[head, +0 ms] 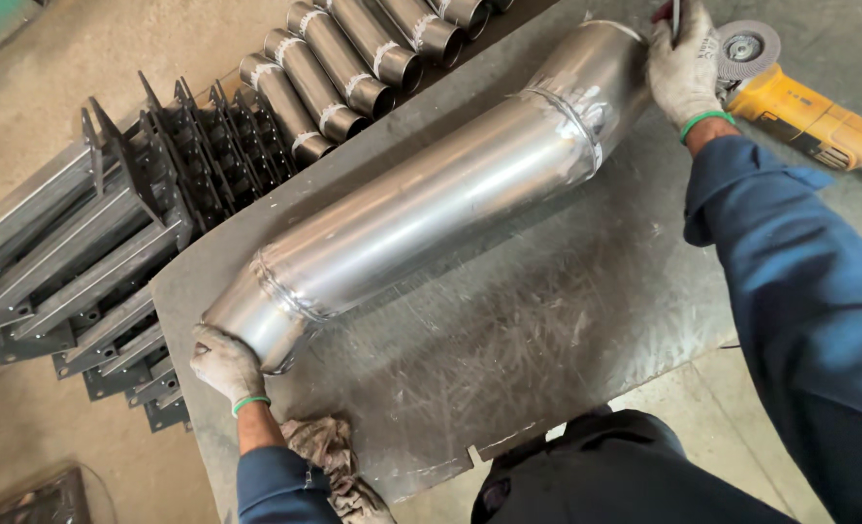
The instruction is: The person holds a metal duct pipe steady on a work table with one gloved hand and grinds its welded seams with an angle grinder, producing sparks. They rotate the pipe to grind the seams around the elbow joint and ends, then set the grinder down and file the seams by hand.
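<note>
A long shiny steel pipe [421, 199] with welded bent ends lies diagonally across a scratched steel table [547, 320]. My left hand [225, 364], in a dirty white glove, grips the pipe's near lower end. My right hand [685, 66], also gloved, rests on the pipe's far upper end and holds a thin dark tool [673, 17] against the rim. Both arms wear blue sleeves.
A yellow angle grinder [799, 107] with a flap disc lies on the table just right of my right hand. Several short steel pipes [343, 73] lie in a row at the back. Dark metal brackets [111, 233] are stacked left. A crumpled rag [329, 461] hangs at the near edge.
</note>
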